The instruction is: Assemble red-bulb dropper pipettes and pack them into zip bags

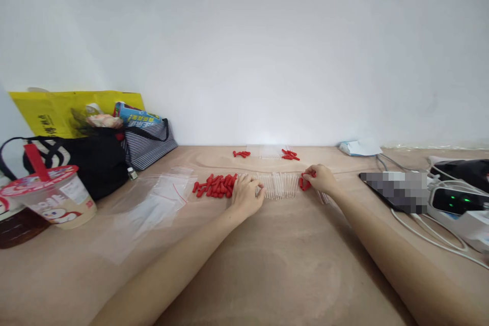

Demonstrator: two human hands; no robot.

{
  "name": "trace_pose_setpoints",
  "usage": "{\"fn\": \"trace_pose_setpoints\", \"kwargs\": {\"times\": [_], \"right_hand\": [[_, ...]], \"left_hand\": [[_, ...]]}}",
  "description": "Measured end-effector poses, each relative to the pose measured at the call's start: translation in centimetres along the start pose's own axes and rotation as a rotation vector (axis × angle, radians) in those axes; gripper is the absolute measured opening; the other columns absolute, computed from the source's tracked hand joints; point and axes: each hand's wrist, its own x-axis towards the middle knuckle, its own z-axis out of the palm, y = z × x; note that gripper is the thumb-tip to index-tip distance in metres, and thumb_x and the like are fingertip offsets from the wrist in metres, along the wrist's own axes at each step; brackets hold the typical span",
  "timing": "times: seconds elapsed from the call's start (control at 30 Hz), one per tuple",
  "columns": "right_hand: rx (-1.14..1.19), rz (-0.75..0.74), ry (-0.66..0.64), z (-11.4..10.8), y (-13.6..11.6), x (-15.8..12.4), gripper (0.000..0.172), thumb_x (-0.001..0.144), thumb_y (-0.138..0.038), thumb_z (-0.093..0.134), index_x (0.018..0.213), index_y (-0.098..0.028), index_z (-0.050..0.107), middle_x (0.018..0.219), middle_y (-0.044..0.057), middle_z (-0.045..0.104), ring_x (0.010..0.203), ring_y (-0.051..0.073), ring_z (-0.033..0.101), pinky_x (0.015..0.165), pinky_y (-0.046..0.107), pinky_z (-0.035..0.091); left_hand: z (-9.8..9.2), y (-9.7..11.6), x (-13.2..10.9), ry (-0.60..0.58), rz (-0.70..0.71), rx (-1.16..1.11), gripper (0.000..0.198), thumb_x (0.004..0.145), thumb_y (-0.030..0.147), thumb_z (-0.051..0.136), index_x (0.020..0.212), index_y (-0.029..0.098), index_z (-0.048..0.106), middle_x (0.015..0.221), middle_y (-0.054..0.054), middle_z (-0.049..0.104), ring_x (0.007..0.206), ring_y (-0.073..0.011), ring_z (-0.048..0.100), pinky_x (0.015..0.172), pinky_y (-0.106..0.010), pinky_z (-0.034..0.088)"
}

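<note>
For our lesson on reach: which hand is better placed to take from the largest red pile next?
Probably the left hand: it lies beside the largest red pile; the right hand is beyond the clear sticks, at other red pieces.

Forward-down head view, apparently close.

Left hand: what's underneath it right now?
The left hand covers what lies directly beneath. Red bulbs show at its left edge, clear tubes at its right.

At the clear tubes' [280, 187] left end, the left hand [247, 194] partly hides the red pieces [214, 186] from me; far left of them, a dark drink [21, 229] is cut off; rightward, a flat device [401, 192] is blurred.
</note>
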Motion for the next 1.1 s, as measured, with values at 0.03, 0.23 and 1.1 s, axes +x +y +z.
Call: {"fn": "trace_pose_setpoints", "kwargs": {"times": [0.03, 0.23, 1.1], "right_hand": [[0.033, 0.016, 0.011, 0.0, -0.1, -0.1, 0.011, 0.067, -0.021, 0.053, 0.068, -0.016, 0.062, 0.074, 0.007, 0.063, 0.07, 0.016, 0.057, 0.061, 0.024, 0.04], [0.221, 0.116, 0.085, 0.4, -0.6, -0.8, 0.013, 0.069, -0.024, 0.05, 0.065, -0.016, 0.059, 0.06, 0.006, 0.064, 0.057, 0.015, 0.058, 0.052, 0.023, 0.04], [0.467, -0.381, 0.153, 2.6, -5.5, -6.4, 0.022, 0.082, -0.033, 0.043, 0.089, -0.016, 0.055, 0.075, 0.005, 0.057, 0.065, 0.015, 0.052, 0.062, 0.028, 0.043]], "left_hand": [[0.4, 0.5, 0.8, -0.011, -0.033, 0.018, 0.009, 0.073, 0.025, 0.054, 0.074, 0.018, 0.061, 0.084, -0.006, 0.056, 0.089, -0.0237, 0.047, 0.082, -0.04, 0.034], [2.6, 2.9, 4.3, -0.183, -0.287, 0.102, 0.028, 0.068, 0.041, 0.056, 0.079, 0.016, 0.063, 0.102, -0.013, 0.054, 0.105, -0.0301, 0.041, 0.086, -0.041, 0.031], [-0.5, 2.1, 4.6, -0.3, -0.183, -0.031, 0.02, 0.083, 0.027, 0.04, 0.089, 0.015, 0.055, 0.084, -0.007, 0.063, 0.078, -0.019, 0.058, 0.066, -0.027, 0.041]]}}
